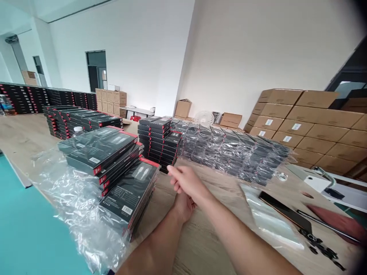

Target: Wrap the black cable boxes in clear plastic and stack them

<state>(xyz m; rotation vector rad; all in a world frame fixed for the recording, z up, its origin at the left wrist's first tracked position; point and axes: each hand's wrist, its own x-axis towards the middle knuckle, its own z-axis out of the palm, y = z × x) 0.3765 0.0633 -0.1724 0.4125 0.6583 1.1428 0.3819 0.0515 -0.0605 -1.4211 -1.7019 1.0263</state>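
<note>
My right hand point(185, 180) is held over my left wrist, its fingers curled in and its thumb pointing left. Just below it, my left hand point(185, 207) is partly covered, with the fingers that show bent inward. I cannot make out anything inside either hand. Left of both hands stands a stack of black and red cable boxes point(130, 191), cables pictured on the lids. More of these boxes point(100, 147) lie tilted on top. Crumpled clear plastic wrap point(77, 206) spreads around the stack's left side.
Behind my hands are another box pile point(157, 141) and rows of plastic-wrapped boxes point(223, 149). To the right lie clear plastic bags point(269, 217), a phone point(285, 210) and small black pieces point(323, 248). Brown cartons point(312, 126) are stacked at the far right.
</note>
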